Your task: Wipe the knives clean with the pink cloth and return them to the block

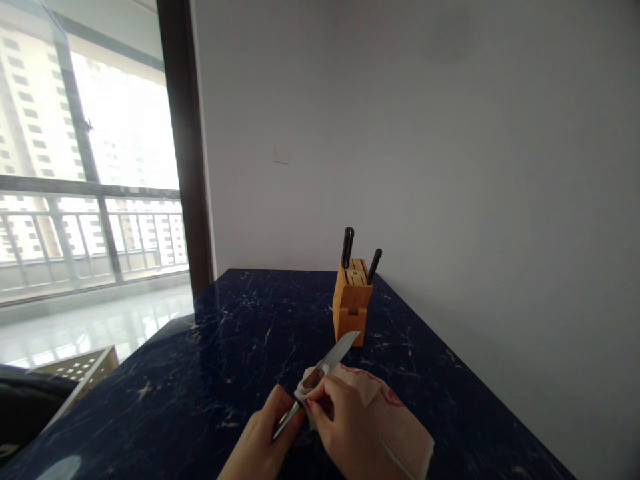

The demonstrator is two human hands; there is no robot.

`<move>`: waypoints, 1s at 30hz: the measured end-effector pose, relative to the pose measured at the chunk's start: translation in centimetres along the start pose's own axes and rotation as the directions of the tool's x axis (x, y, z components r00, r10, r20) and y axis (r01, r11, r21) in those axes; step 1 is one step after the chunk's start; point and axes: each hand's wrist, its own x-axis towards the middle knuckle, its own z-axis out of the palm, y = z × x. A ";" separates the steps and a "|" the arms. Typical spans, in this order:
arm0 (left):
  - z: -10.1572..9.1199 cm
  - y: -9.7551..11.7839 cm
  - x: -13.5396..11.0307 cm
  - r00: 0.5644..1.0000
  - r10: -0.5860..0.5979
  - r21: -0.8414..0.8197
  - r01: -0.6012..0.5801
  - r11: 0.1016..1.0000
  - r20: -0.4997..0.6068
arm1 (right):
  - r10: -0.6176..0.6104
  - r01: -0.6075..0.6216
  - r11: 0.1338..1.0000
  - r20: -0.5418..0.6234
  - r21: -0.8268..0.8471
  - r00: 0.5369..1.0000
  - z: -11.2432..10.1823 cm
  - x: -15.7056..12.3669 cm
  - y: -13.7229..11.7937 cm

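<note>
A steel knife (334, 357) points up and away from me, its tip close to a wooden knife block (351, 303). My left hand (263, 440) is closed on the knife's lower end. My right hand (345, 427) pinches a pale cloth with red trim (395, 420) against the blade. The cloth drapes over my right hand and wrist. The block stands on the dark blue marbled table (240, 347) near the wall, and black handles (347, 245) stick out of its slots.
A plain white wall runs along the table's right and far sides. To the left is a large window with a railing (90, 220) and a dark frame post (187, 147). A perforated crate (80, 370) sits low at the left beside the table's edge.
</note>
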 end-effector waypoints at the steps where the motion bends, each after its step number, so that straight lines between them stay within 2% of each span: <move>1: 0.0 -0.1 0.0 1.000 -0.004 0.004 0.004 1.000 0.003 | 0.002 -0.002 1.000 -0.001 -0.010 1.000 0.0 0.0 -0.1; 4: -0.2 0.0 0.0 1.000 0.001 0.001 -0.001 1.000 0.015 | -0.013 0.013 1.000 -0.007 -0.018 1.000 0.1 0.0 -0.1; 8: -0.2 0.7 -0.2 0.998 0.040 -0.023 -0.038 0.999 0.056 | -0.061 0.063 0.996 -0.034 0.060 0.998 0.5 -0.1 0.0; 12: -0.2 1.2 -0.2 0.999 0.011 0.011 -0.012 1.000 0.050 | -0.064 0.067 0.993 -0.040 0.100 0.997 0.4 -0.1 -0.1; 22: 0.1 0.8 -0.1 0.999 0.009 -0.035 -0.008 0.999 0.035 | 0.005 -0.002 0.995 -0.027 0.097 1.000 0.3 0.0 0.0; 27: 0.2 0.2 -0.1 1.000 -0.008 -0.048 0.009 0.999 0.019 | 0.108 -0.103 0.973 -0.014 0.209 0.994 0.1 0.0 -0.1; 30: 0.2 -0.3 0.0 1.000 -0.014 -0.031 0.013 0.999 -0.006 | 0.124 -0.118 0.963 -0.011 0.244 0.992 0.1 0.1 -0.2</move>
